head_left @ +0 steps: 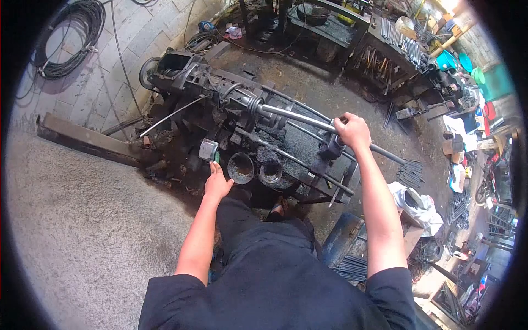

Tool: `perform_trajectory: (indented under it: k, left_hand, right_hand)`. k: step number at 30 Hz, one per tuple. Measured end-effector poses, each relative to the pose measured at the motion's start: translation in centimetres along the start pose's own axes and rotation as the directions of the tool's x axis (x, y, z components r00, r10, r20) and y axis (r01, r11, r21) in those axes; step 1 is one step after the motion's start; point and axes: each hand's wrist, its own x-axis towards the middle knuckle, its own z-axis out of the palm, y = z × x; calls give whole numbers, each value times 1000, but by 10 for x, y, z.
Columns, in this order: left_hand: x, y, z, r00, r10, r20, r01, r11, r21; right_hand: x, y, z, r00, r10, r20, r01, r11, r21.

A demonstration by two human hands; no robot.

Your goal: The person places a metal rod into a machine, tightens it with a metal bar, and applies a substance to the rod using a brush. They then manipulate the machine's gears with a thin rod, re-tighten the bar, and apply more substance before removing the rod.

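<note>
A long metal bar (300, 117) runs out of the dark, greasy machine (217, 85), and my right hand (353, 132) is wrapped around it. Just below that hand, a dark metal block (331, 148) sits on the machine's rails. My left hand (218, 184) is stretched out with its fingers apart, the fingertips right at a green button (216, 157) on a small grey switch box (208, 149). Close by on its right are two round containers, one (241, 168) beside the other (270, 171). Dark metal shavings (300, 144) cover the machine bed.
Beyond the bar's far end lies a bundle of thin rods (410, 173). A white sack (416, 209) stands at my right, near more dark rods (352, 268). A workbench (385, 55) holds metal pieces at the back. Coiled cable (69, 38) hangs on the left wall.
</note>
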Motion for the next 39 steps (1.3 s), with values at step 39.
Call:
perform_trajectory:
  k: [39]
  left_hand:
    - [-6,-8,0,957,-24,-288,-19,989,-148]
  right_hand:
    - [-13,14,3,985,-130,-110,124,990,-65]
